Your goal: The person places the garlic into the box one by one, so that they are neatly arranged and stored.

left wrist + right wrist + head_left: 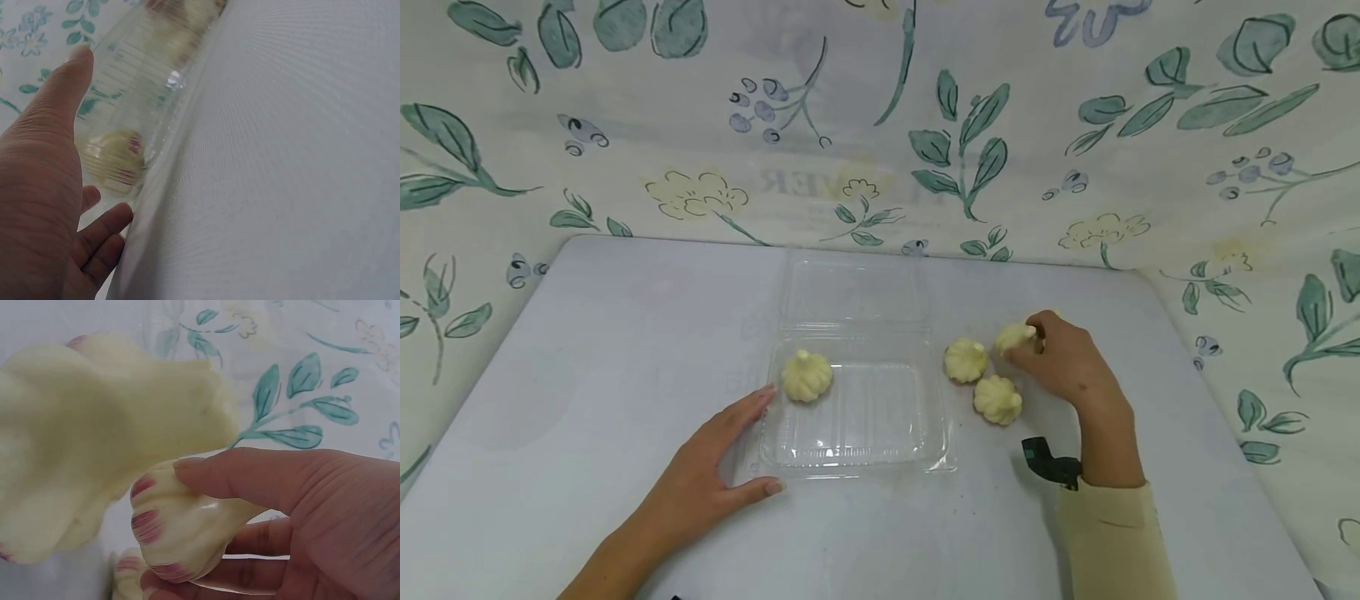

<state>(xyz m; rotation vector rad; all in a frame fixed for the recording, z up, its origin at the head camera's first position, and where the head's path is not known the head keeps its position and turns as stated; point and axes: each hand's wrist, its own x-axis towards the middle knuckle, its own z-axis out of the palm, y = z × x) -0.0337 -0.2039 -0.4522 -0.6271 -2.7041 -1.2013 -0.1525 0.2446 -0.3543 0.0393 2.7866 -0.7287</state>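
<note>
The right hand pinches a garlic bulb between thumb and fingers, its stem pointing back toward the palm and its pink-marked base away. The clear container lies to this hand's left, with two loose bulbs on the counter between. The left hand is nearer the container, thumb and fingers spread wide at its left side; whether they touch it, I cannot tell. Another bulb sits inside, just right of those fingertips.
</note>
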